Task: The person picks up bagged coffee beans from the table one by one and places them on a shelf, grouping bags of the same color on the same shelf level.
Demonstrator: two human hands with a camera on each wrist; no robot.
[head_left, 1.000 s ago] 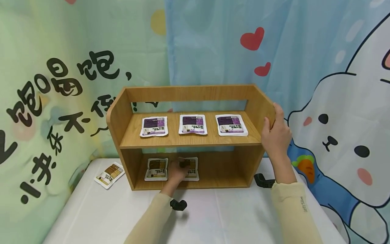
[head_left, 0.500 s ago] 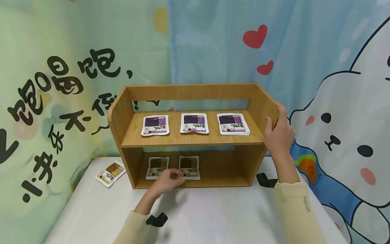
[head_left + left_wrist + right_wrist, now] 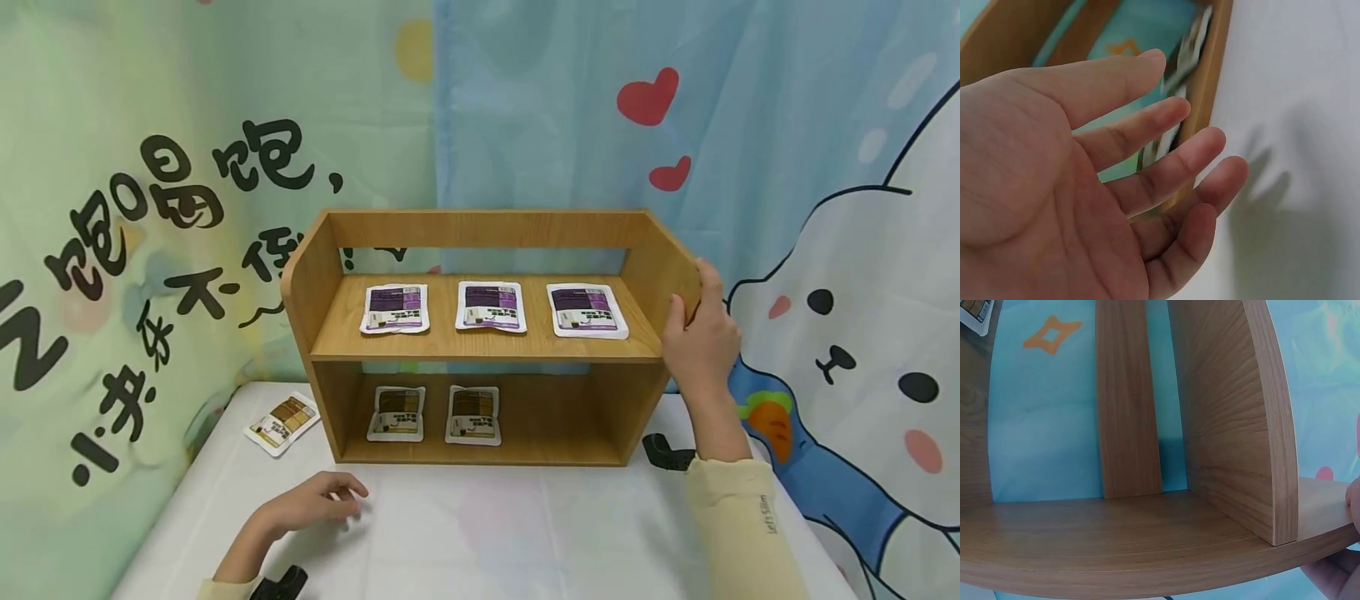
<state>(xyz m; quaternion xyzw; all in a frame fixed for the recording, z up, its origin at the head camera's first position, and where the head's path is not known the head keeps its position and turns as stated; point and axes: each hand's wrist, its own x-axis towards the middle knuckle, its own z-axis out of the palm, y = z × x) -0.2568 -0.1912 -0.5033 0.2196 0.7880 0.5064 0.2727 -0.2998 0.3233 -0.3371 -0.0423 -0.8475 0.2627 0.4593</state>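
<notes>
A two-tier wooden shelf point(image 3: 551, 417) stands on the table. My right hand point(image 3: 702, 342) grips its right side panel, thumb on the outer face near the front edge; in the right wrist view only part of that hand point(image 3: 1354, 506) shows. Over the table, in front of the shelf's lower left, my left hand point(image 3: 311, 502) holds nothing, its fingers loosely bent. The left wrist view shows the palm of this hand point(image 3: 1104, 181). On the upper tier lie three purple-and-white packets point(image 3: 491, 307). Two brown-and-white packets point(image 3: 473, 415) lean back on the lower tier, left and middle.
Another brown-and-white packet point(image 3: 282, 423) lies on the white-covered table point(image 3: 465, 533), left of the shelf. Printed curtains point(image 3: 525, 100) hang behind and at both sides. Black wrist mounts point(image 3: 667, 452) sit on both forearms.
My left hand has let go of the middle brown-and-white packet on the lower tier and drawn back to the left and toward me. The right hand keeps its grip on the shelf.
</notes>
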